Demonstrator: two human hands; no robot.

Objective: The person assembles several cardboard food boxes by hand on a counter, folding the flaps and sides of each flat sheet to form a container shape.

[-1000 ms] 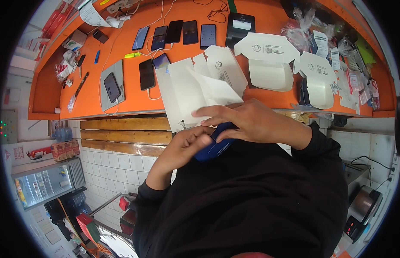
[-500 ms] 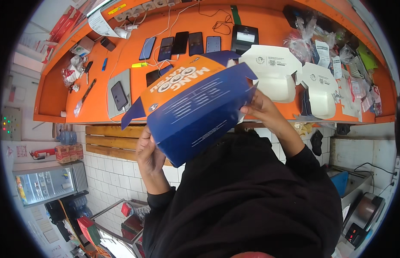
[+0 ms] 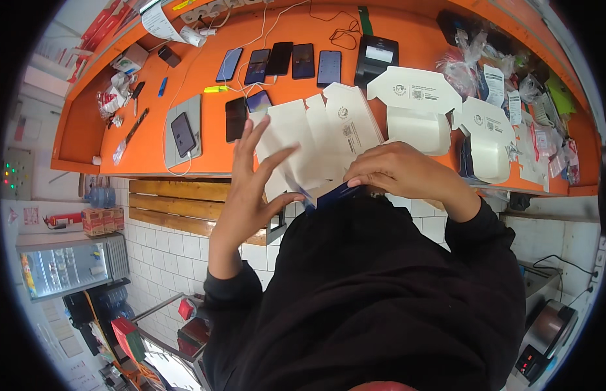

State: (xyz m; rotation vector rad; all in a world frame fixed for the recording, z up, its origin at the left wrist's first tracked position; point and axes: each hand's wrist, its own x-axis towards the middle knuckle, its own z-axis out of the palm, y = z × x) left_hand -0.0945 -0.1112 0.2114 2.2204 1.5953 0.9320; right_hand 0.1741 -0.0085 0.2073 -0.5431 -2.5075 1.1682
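Note:
A takeaway food box [image 3: 316, 153] of thin card lies opened out at the counter's front edge, its white inside up and dark blue showing on the near folded edge. Layered card edges show along its right side; whether more than one sheet lies there I cannot tell. My right hand [image 3: 397, 171] pinches the near blue edge between thumb and fingers. My left hand [image 3: 254, 173] is open, fingers spread over the box's left part, its thumb by the blurred near-left flap. To the right stand two folded white-lined boxes [image 3: 418, 133] [image 3: 490, 159] with lids up.
Several phones [image 3: 257, 67] lie at the back of the orange counter [image 3: 146, 150], some on charging cables. Another phone [image 3: 183, 133] rests on a grey laptop-like slab [image 3: 195, 117]. A black receipt printer [image 3: 376, 58] stands behind the boxes. Plastic bags [image 3: 462, 72] and receipts crowd the right end.
The blue and orange outer face of the box has turned away, and its white inside now faces up. My left hand has let go and spread its fingers; my right keeps a near edge.

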